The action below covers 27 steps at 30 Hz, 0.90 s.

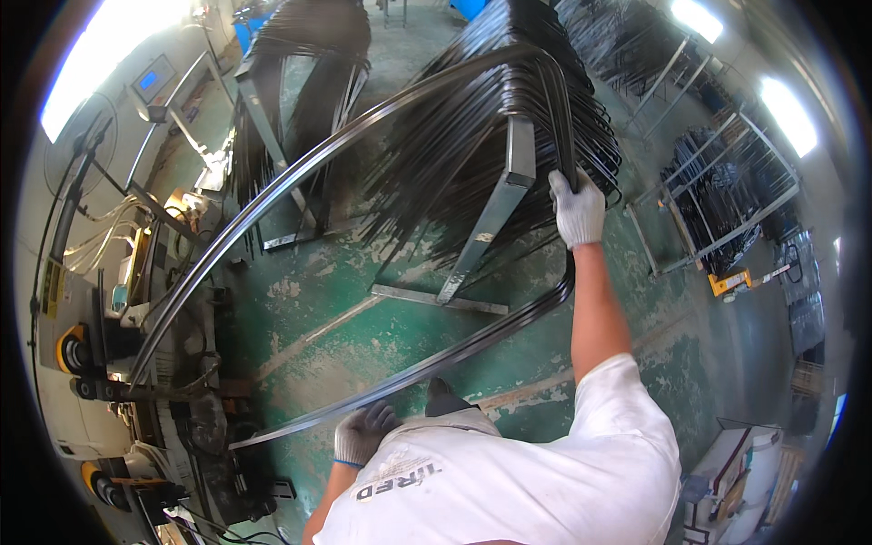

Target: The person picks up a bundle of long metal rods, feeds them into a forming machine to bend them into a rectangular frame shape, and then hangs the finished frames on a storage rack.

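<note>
A long, dark, shiny metal profile (313,165), bent into a wide U with rounded corners, spans the view. Lengthwise lines run along it; whether it is one piece or several together, I cannot tell. My right hand (579,211), in a white knit glove, is closed around its right side with the arm stretched out. The profile's two legs run left toward a machine (204,418). My left hand (363,434), also gloved, is low by my body with curled fingers, just below the nearer leg. Nothing shows in it, and contact with the leg is unclear.
Similar bent profiles (454,136) hang thickly over a steel rack (495,213) just ahead. Another loaded rack (304,36) stands far left, and a frame cart (718,204) at the right. The green floor (318,318) is worn. Cables and hoses crowd the left side.
</note>
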Available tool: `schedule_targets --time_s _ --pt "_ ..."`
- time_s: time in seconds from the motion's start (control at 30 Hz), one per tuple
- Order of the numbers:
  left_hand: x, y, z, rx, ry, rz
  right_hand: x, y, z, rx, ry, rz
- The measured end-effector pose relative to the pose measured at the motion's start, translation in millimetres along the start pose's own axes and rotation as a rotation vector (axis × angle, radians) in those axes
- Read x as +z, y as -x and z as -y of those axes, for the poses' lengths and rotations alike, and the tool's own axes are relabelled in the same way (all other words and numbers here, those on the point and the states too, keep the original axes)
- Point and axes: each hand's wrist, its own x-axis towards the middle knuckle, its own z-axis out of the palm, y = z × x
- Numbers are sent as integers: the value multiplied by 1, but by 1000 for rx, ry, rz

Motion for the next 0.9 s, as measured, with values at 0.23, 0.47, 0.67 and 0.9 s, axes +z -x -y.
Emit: schedule_targets --time_s 0.23,0.47,0.67,0.9 --pt "226 -106 10 646 -1393 -131 7 -97 -184 26 613 61" --pt "384 -265 59 996 -2170 346 -20 -128 -175 -8 901 140" --pt "489 -376 169 1351 -2775 900 -35 -139 -179 -102 871 76" --pt "530 -498 186 1205 -3381 262 -4 -152 -126 -562 632 -6"
